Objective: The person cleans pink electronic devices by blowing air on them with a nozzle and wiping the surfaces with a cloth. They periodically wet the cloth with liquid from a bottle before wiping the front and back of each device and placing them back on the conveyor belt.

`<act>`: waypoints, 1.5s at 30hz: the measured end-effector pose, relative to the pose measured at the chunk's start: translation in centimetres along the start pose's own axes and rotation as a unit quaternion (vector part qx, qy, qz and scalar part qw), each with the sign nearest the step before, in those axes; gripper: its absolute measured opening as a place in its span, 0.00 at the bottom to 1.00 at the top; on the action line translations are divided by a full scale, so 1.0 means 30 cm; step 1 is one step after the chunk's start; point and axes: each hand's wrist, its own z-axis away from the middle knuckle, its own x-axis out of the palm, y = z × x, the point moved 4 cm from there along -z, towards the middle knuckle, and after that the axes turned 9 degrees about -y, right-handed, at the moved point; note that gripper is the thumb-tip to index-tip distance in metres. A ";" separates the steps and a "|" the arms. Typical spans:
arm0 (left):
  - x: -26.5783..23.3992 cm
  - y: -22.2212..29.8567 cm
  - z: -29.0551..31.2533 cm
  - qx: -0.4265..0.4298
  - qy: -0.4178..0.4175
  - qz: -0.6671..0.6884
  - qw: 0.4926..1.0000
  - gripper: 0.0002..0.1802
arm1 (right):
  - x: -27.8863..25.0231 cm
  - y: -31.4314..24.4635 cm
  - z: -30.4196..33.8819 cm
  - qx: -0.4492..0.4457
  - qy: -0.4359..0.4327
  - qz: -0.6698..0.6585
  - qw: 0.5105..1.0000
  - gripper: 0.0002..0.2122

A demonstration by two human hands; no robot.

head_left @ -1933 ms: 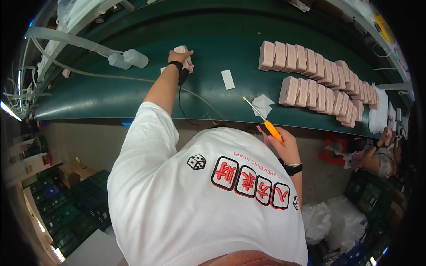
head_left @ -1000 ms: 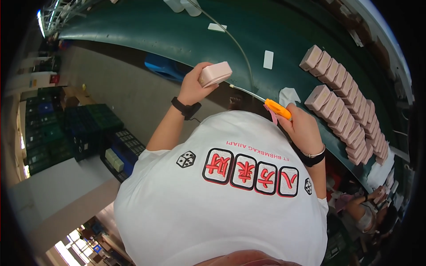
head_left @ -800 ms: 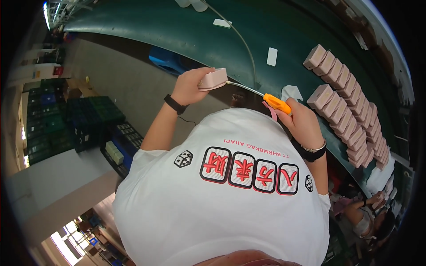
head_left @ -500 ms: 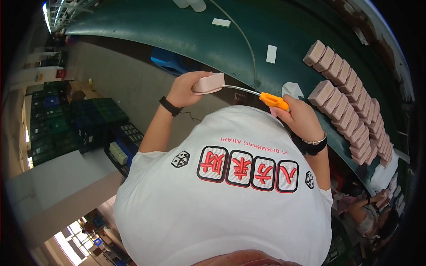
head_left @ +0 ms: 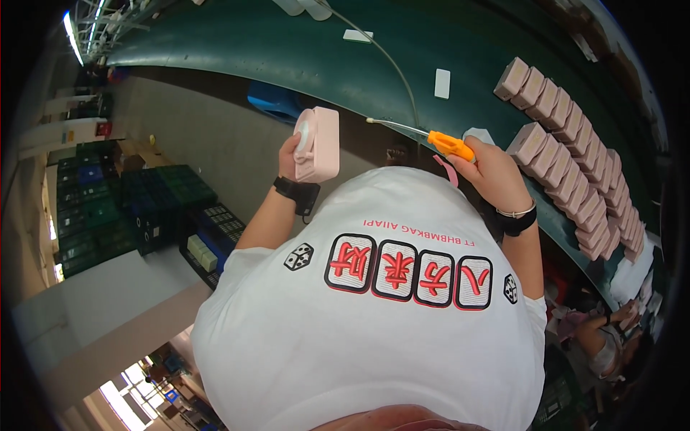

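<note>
My left hand [head_left: 290, 154] grips a pale pink box-shaped device [head_left: 328, 144] with rounded edges. A round white part shows on its side near my fingers. In my right hand [head_left: 494, 176] is an orange air blow gun [head_left: 450, 146] with a long thin metal nozzle, whose pale tip points toward the device but stands apart from it. Under the right hand hangs a pink strip [head_left: 447, 170]. A crumpled white cloth or tissue [head_left: 478, 135] lies on the green bench just beyond that hand, partly hidden by it.
Rows of similar pink devices [head_left: 553, 161] stand on the green bench [head_left: 273, 43] at the right. Two white flat pieces [head_left: 442, 84] [head_left: 357, 35] lie farther back. A thin hose [head_left: 392, 61] curves down over the bench. Below its edge is a blue container [head_left: 273, 102]. Another person [head_left: 607, 345] sits at far right.
The pink device has been turned upright and drawn left, away from the nozzle tip that was at its edge. The blow gun stays in my right hand, nearly in place.
</note>
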 end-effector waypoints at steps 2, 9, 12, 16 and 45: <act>-0.047 -0.004 -0.006 -0.001 0.007 0.016 1.000 0.32 | 0.012 0.000 -0.002 -0.020 -0.022 -0.023 0.999 0.16; 0.045 -0.077 -0.005 -0.144 -0.051 0.344 0.926 0.30 | 0.034 -0.013 -0.013 -0.066 -0.081 -0.021 0.994 0.17; 0.070 -0.092 0.012 -0.163 -0.057 0.578 0.797 0.28 | 0.034 -0.013 -0.038 -0.009 -0.021 0.005 1.000 0.17; 0.015 -0.047 -0.010 -0.072 0.065 0.591 0.801 0.28 | 0.086 0.023 -0.066 0.038 -0.067 0.024 0.997 0.17; 0.133 -0.039 -0.336 -0.165 -0.102 0.106 0.975 0.34 | 0.229 0.190 0.203 0.087 0.122 -0.414 0.898 0.11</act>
